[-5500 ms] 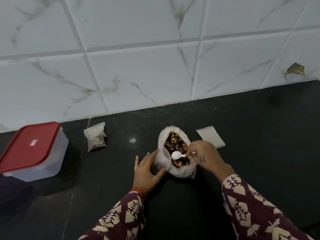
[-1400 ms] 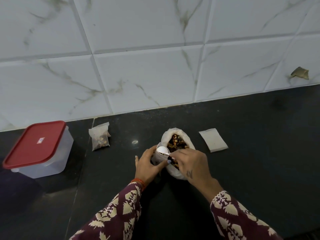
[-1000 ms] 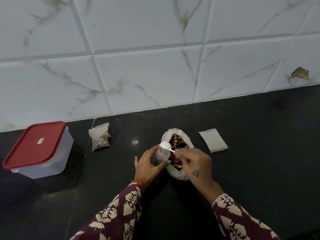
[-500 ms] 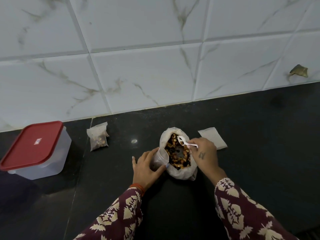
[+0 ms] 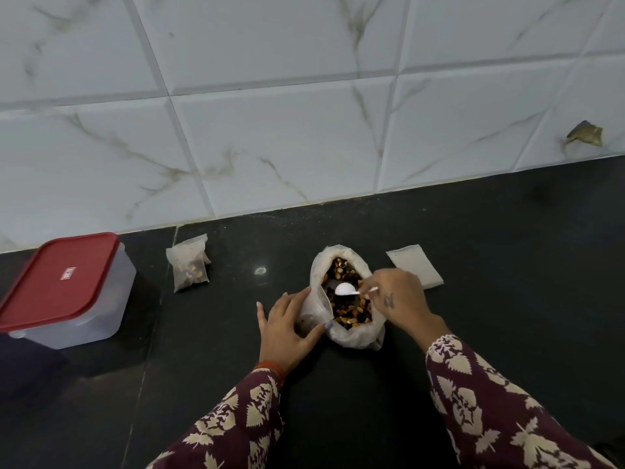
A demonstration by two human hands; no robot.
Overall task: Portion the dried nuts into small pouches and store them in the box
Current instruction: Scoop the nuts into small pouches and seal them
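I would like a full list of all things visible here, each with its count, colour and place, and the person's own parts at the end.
big bag of nuts: one, whitish plastic with brown nuts, open, centre of the counter.
spoon: one, white, over the big bag's opening.
small pouch: one, clear, at the big bag's left side.
filled pouch: one, clear with brown nuts, lying left of centre near the wall.
flat pouches: white, flat on the counter right of the big bag; count unclear.
box: one, clear with red lid on, far left.
counter: one, black.
tiled wall: white, grey-veined, behind the counter.
left hand: holds the small pouch.
right hand: pinches the spoon's handle.
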